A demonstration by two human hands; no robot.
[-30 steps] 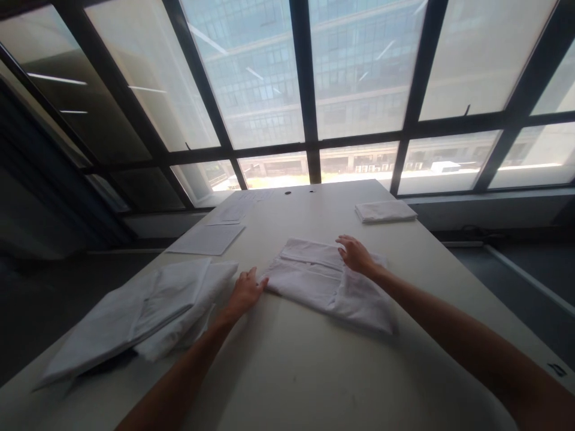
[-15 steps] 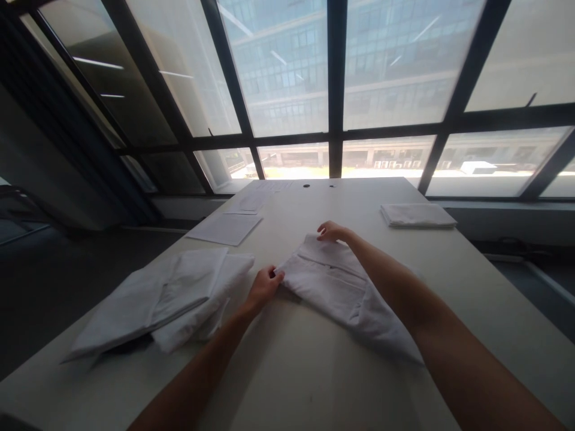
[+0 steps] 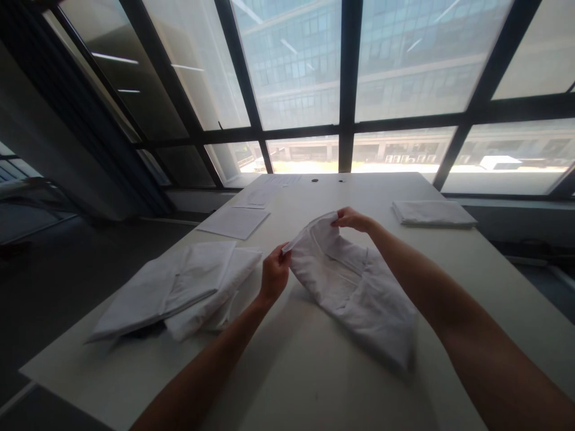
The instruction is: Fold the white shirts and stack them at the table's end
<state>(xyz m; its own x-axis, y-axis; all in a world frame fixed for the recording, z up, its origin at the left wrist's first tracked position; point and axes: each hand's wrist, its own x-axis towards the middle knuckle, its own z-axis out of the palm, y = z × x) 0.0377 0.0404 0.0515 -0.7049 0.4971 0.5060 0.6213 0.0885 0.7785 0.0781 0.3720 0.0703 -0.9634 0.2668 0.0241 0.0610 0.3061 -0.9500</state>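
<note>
The left hand (image 3: 274, 276) and right hand (image 3: 353, 219) each pinch a far corner of one soft, creased white cloth (image 3: 359, 287), lifting that folded edge while its near part lies on the smooth pale table (image 3: 291, 371) at centre. To the left lies one loose pile of white cloths (image 3: 179, 290). Farther off are two flat paper sheets (image 3: 234, 221) left and one neatly folded cloth (image 3: 433, 212) right.

Probably an office: long table (image 3: 314, 371), printed papers (image 3: 234, 221), tall windows (image 3: 296, 66).

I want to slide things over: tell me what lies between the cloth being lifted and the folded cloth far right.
Only bare tabletop separates the lifted cloth from the folded cloth, in the head view.
</note>
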